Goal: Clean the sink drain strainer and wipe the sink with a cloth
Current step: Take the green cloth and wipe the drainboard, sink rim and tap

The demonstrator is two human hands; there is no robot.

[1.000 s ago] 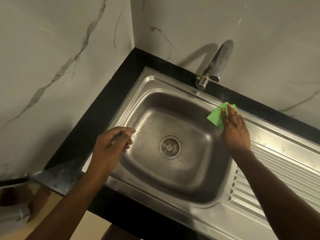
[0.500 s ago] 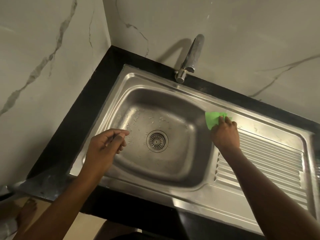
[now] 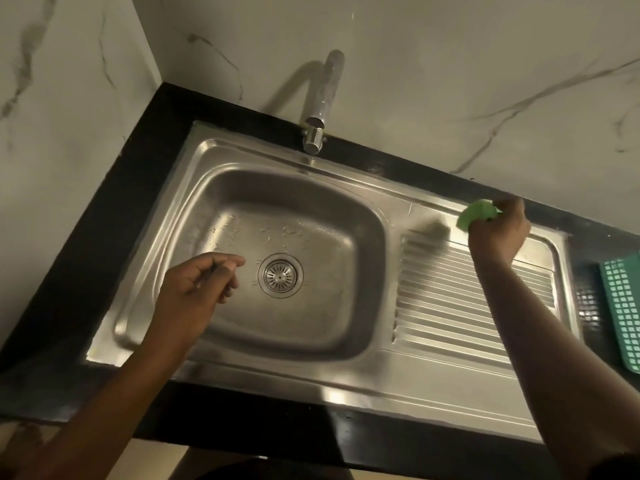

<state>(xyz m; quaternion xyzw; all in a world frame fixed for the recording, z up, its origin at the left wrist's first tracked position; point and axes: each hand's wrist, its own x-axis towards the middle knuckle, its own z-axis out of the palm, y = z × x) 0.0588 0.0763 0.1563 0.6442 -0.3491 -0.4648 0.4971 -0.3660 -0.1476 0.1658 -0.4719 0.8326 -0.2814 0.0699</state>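
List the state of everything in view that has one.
drain strainer: seated in drain
tap: not running
green cloth: bunched, at sink's back rim
right hand: grips green cloth
left hand: curled above basin; contents unclear
basin: water droplets

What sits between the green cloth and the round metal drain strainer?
Head view: between green cloth and round metal strainer, only bare steel: ribbed drainboard, basin's right wall.

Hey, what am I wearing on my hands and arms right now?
Nothing that shows. The left hand and right hand are ungloved, with no rings, watch or bracelet visible, and both forearms are bare of sleeves up to the frame's edge.
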